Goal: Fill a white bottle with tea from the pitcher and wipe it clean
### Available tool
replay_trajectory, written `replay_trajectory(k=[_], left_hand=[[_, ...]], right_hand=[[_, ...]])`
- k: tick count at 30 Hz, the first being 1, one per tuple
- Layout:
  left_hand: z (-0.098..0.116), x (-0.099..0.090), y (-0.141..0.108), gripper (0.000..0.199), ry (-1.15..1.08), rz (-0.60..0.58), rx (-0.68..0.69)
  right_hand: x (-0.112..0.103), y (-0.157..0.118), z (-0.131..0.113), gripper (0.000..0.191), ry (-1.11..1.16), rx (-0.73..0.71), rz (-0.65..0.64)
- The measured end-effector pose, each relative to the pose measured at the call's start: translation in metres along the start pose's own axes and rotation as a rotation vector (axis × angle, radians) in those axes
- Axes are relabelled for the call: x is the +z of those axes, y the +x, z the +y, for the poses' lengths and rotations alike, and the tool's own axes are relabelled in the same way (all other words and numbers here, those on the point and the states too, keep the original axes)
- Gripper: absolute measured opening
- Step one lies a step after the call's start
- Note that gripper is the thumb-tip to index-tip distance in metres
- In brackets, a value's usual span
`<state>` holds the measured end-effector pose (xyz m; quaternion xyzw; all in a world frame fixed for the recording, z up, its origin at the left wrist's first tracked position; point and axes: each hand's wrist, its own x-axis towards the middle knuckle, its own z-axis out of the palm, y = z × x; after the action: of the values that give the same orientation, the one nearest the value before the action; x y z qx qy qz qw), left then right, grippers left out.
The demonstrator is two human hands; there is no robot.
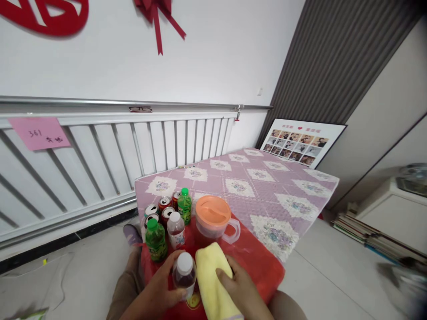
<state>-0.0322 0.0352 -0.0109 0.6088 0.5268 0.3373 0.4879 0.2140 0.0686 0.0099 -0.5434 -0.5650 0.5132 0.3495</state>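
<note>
My left hand [167,282] is wrapped round a clear bottle with a white cap [184,276], upright above the red plastic sheet [263,269]. In my right hand [238,282] is a folded yellow cloth [213,278], its edge close beside the bottle. Beyond my hands stand a second white-capped bottle [176,231], a green-capped bottle [156,242] and another green-capped bottle [184,206]. Several opened cans [165,203] are grouped behind them at the left. A clear jug with an orange lid [212,218] stands just past the cloth, its handle to the right.
A bed or table with a purple floral cover [240,186] stretches back to the right. A white radiator [160,146] runs along the wall. A photo board [300,142] leans at the back right. Stacked books [360,231] lie at the far right.
</note>
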Motion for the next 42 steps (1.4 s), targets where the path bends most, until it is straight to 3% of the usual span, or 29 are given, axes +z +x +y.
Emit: replay_trajectory(k=[3, 6, 10, 15, 18, 21, 24, 28, 33, 35, 38, 42], left_hand=[[0.006, -0.001, 0.002, 0.083, 0.001, -0.01, -0.003], [0.015, -0.001, 0.002, 0.077, -0.052, -0.037, 0.016], [0.023, -0.008, 0.004, 0.075, -0.079, -0.105, -0.004], [0.02, -0.017, 0.003, 0.083, -0.011, -0.11, 0.008], [0.02, -0.012, 0.0, 0.092, 0.057, 0.001, 0.02], [0.024, 0.002, -0.006, 0.086, 0.107, 0.233, 0.076], [0.033, 0.016, -0.013, 0.068, 0.201, 0.482, 0.093], [0.045, 0.025, -0.021, 0.05, 0.291, 0.59, 0.055], [0.054, 0.023, -0.017, 0.037, 0.38, 0.59, 0.104], [0.052, 0.021, -0.012, 0.031, 0.402, 0.58, 0.145], [0.048, 0.014, -0.006, 0.028, 0.398, 0.489, 0.213], [0.049, 0.001, -0.002, 0.031, 0.328, 0.342, 0.264]], right_hand=[[0.006, -0.001, -0.023, 0.046, 0.167, -0.006, -0.006], [0.019, 0.001, -0.031, 0.042, 0.147, -0.044, -0.032], [0.031, 0.005, -0.008, 0.038, -0.1, -0.085, 0.007], [0.017, 0.001, 0.021, 0.04, -0.292, -0.066, 0.046], [0.003, -0.003, 0.019, 0.046, -0.171, -0.038, 0.096], [-0.002, -0.007, 0.003, 0.049, 0.024, -0.033, 0.127], [0.006, -0.01, -0.014, 0.053, 0.245, -0.018, 0.059], [0.024, -0.01, -0.015, 0.057, 0.233, -0.054, -0.036], [0.024, -0.008, 0.011, 0.049, -0.119, -0.035, -0.008], [0.016, -0.008, 0.017, 0.044, -0.154, -0.027, 0.023], [0.004, -0.009, 0.017, 0.043, -0.009, 0.001, 0.051], [-0.001, -0.012, -0.002, 0.047, 0.244, 0.063, 0.03]])
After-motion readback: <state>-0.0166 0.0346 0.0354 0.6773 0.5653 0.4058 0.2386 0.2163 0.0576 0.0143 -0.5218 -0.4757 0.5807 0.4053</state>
